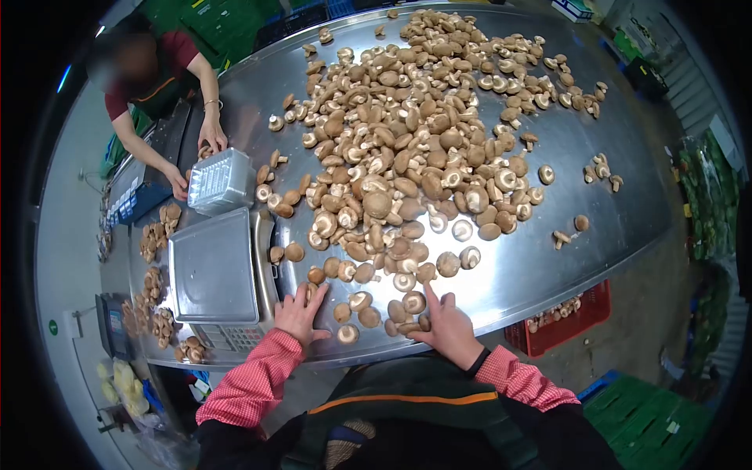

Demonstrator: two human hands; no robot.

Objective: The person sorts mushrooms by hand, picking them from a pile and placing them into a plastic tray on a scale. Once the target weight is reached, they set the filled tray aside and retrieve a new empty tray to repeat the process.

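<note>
Head view: at the near edge of a steel table (611,133) heaped with mushrooms (407,149), the left hand (299,315) lies flat, fingers spread, beside a scale (213,270); the right hand (448,327) covers a few nearest mushrooms (403,311), grip unclear; a co-worker's hand (211,139) touches a tray (222,180)

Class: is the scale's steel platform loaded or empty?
Empty: the scale platform shows bare metal; the mushrooms lie on the table beside it.

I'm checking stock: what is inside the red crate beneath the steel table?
Mushrooms lie inside the red crate, showing in the open strip past the table's edge. The steel table covers the rest of the crate, so how full it is cannot be seen.
</note>
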